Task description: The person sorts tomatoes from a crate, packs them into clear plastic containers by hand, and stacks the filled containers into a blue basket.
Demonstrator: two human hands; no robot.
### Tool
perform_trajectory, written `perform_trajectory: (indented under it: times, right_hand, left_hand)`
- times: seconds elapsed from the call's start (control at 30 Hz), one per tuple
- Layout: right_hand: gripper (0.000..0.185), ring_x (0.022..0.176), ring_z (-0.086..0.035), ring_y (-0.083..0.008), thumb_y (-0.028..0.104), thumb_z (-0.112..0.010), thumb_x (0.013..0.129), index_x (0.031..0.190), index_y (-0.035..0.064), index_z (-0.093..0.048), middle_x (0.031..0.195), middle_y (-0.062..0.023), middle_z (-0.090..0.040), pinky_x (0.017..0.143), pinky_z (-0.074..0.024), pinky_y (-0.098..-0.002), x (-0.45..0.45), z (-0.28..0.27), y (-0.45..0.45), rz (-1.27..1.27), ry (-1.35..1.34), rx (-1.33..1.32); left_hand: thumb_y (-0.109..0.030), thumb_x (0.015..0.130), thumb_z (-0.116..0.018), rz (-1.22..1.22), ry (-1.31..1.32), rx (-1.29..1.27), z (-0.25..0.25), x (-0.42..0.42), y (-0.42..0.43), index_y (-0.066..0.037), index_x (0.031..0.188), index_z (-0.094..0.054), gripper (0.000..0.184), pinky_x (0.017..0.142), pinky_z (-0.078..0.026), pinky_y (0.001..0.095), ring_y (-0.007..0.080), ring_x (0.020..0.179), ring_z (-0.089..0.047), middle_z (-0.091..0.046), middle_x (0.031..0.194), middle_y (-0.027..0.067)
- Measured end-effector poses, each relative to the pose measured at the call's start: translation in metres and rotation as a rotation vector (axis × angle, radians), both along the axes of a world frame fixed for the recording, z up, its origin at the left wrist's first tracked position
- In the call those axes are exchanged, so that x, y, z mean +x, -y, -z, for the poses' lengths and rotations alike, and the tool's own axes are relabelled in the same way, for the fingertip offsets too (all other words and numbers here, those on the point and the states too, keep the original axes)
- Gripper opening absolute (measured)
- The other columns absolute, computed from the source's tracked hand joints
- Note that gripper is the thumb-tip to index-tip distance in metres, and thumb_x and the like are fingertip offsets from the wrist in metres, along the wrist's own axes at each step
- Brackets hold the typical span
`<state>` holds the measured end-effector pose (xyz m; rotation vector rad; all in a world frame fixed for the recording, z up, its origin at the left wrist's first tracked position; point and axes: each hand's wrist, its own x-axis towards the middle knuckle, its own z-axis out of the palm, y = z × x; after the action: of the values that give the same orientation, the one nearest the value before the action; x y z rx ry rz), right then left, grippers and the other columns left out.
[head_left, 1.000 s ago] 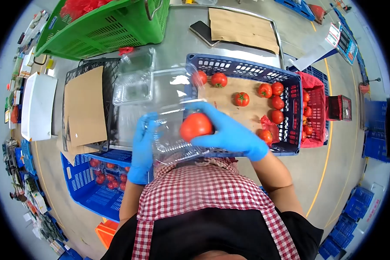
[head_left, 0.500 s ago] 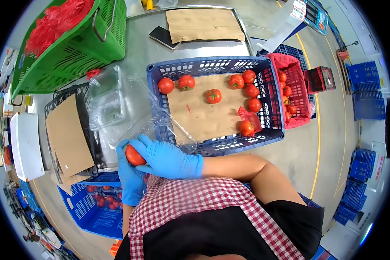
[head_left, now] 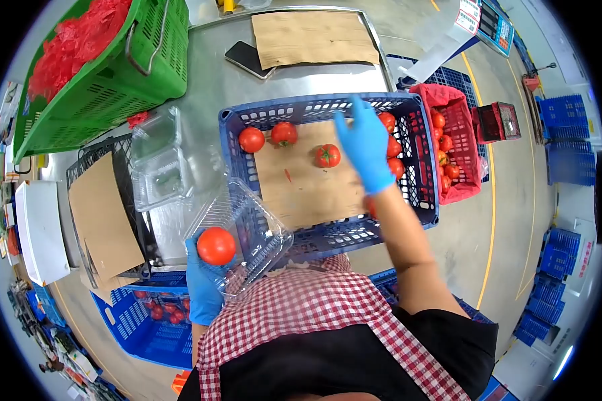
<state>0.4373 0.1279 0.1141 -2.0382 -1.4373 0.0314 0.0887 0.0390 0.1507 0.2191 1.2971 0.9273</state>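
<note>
My left hand (head_left: 204, 287), in a blue glove, grips a clear plastic clamshell box (head_left: 264, 227) near my apron, its lid spread open over the near left corner of the crate. A large red tomato (head_left: 215, 245) sits at the left part of the box, beside my left fingers. My right hand (head_left: 366, 144), also gloved and slightly blurred, hovers above the dark blue crate (head_left: 314, 252) with thumb and fingers apart. Under and beside it are several tomatoes along the right wall, partly hidden. Nearest on its left is a single tomato (head_left: 328, 156) on the cardboard lining (head_left: 294, 194).
A green basket (head_left: 107, 93) with red plastic bags stands at the far left. Empty clear boxes (head_left: 159, 170) lie beside cardboard sheets (head_left: 107, 210). A phone (head_left: 249, 59) rests on the metal table (head_left: 211, 63). Right of the crate stands a red-lined basket (head_left: 458, 144) of tomatoes.
My right hand has left the tomato at my left hand and swung up and right over the crate. The tomato now shows uncovered at the box, which has shifted slightly.
</note>
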Motion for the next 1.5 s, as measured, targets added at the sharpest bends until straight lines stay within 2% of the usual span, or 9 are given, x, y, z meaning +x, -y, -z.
perform_trajectory:
  times: [0.1, 0.3, 0.4, 0.5, 0.87, 0.97, 1.13, 1.33, 1.5]
  right_hand:
    - [0.056, 0.080, -0.063, -0.0360, 0.048, -0.069, 0.074, 0.102, 0.0006, -0.056, 0.094, -0.0228, -0.060, 0.067, -0.0523, -0.0444, 0.067, 0.088, 0.001, 0.187, 0.203, -0.532]
    - [0.054, 0.094, -0.063, -0.0333, 0.030, -0.074, 0.071, 0.113, 0.0023, -0.055, 0.114, -0.0186, -0.059, 0.078, -0.0520, -0.0394, 0.079, 0.092, 0.000, 0.054, -0.064, -0.685]
    - [0.064, 0.110, -0.057, -0.0272, 0.011, -0.073, 0.067, 0.125, 0.0032, -0.050, 0.125, -0.0132, -0.055, 0.093, -0.0459, -0.0354, 0.067, 0.062, 0.020, -0.227, -1.013, -0.416]
    - [0.074, 0.116, -0.051, -0.0216, -0.003, -0.075, 0.058, 0.127, 0.0043, -0.050, 0.122, -0.0093, -0.057, 0.101, -0.0394, -0.0330, 0.038, 0.017, 0.043, -0.382, -1.479, -0.243]
    - [0.083, 0.127, -0.043, -0.0345, 0.002, -0.077, 0.053, 0.129, 0.0029, -0.044, 0.131, -0.0123, -0.050, 0.106, -0.0340, -0.0421, -0.004, -0.014, 0.070, -0.698, -1.795, 0.046]
    - [0.085, 0.124, -0.046, -0.0353, 0.004, -0.079, 0.051, 0.129, 0.0019, -0.044, 0.130, -0.0133, -0.050, 0.104, -0.0356, -0.0424, -0.016, -0.028, 0.072, -0.495, -2.054, -0.045]
    - [0.083, 0.110, -0.057, -0.0327, 0.014, -0.083, 0.051, 0.124, 0.0010, -0.047, 0.122, -0.0126, -0.053, 0.095, -0.0445, -0.0404, -0.065, -0.077, 0.076, -0.707, -1.814, -0.374]
    - [0.061, 0.107, -0.053, -0.0266, 0.021, -0.076, 0.063, 0.120, 0.0107, -0.055, 0.112, -0.0080, -0.059, 0.097, -0.0348, -0.0375, -0.116, -0.093, 0.065, -1.075, -0.492, -0.272]
    - [0.049, 0.105, -0.051, -0.0276, 0.016, -0.067, 0.067, 0.113, 0.0085, -0.055, 0.114, -0.0093, -0.054, 0.098, -0.0329, -0.0431, -0.132, -0.075, 0.075, -1.104, -0.195, -0.240]
  left_hand:
    - [-0.046, 0.097, -0.039, -0.006, 0.034, -0.034, 0.006, -0.009, 0.000, -0.009, 0.125, -0.046, 0.046, 0.080, -0.054, 0.0414, 0.0260, 0.106, -0.056, -0.053, 0.121, 0.0117]
    - [-0.046, 0.096, -0.042, -0.026, -0.001, -0.016, -0.002, -0.002, 0.000, -0.010, 0.123, -0.048, 0.046, 0.075, -0.056, 0.0404, 0.0276, 0.100, -0.059, -0.054, 0.117, 0.0123]
    - [-0.045, 0.097, -0.040, -0.025, 0.004, -0.011, -0.001, -0.007, 0.001, -0.009, 0.123, -0.048, 0.046, 0.079, -0.055, 0.0420, 0.0277, 0.103, -0.058, -0.054, 0.118, 0.0126]
    - [-0.048, 0.096, -0.041, -0.005, -0.001, 0.015, 0.002, -0.009, 0.004, -0.011, 0.124, -0.047, 0.047, 0.072, -0.058, 0.0383, 0.0287, 0.097, -0.061, -0.055, 0.116, 0.0131]
    - [-0.027, 0.100, -0.042, 0.254, -0.260, 0.240, 0.013, -0.028, 0.016, -0.005, 0.130, -0.042, 0.038, 0.089, -0.052, 0.0327, 0.0217, 0.107, -0.056, -0.053, 0.120, 0.0122]
    - [-0.038, 0.098, -0.041, 0.235, -0.373, 0.267, 0.007, -0.019, 0.019, -0.006, 0.124, -0.047, 0.042, 0.079, -0.057, 0.0334, 0.0254, 0.100, -0.060, -0.055, 0.118, 0.0136]
    - [-0.030, 0.100, -0.039, 0.401, -0.356, 0.238, -0.009, -0.024, 0.015, -0.007, 0.123, -0.048, 0.034, 0.083, -0.054, 0.0338, 0.0231, 0.103, -0.058, -0.054, 0.118, 0.0116]
    - [-0.037, 0.100, -0.036, 0.303, -0.191, 0.127, -0.011, -0.015, 0.012, -0.009, 0.121, -0.052, 0.039, 0.085, -0.050, 0.0326, 0.0180, 0.103, -0.057, -0.055, 0.116, 0.0086]
    - [-0.038, 0.099, -0.038, 0.266, -0.065, 0.102, -0.004, -0.030, 0.019, -0.008, 0.121, -0.052, 0.040, 0.087, -0.049, 0.0336, 0.0187, 0.103, -0.056, -0.055, 0.116, 0.0086]
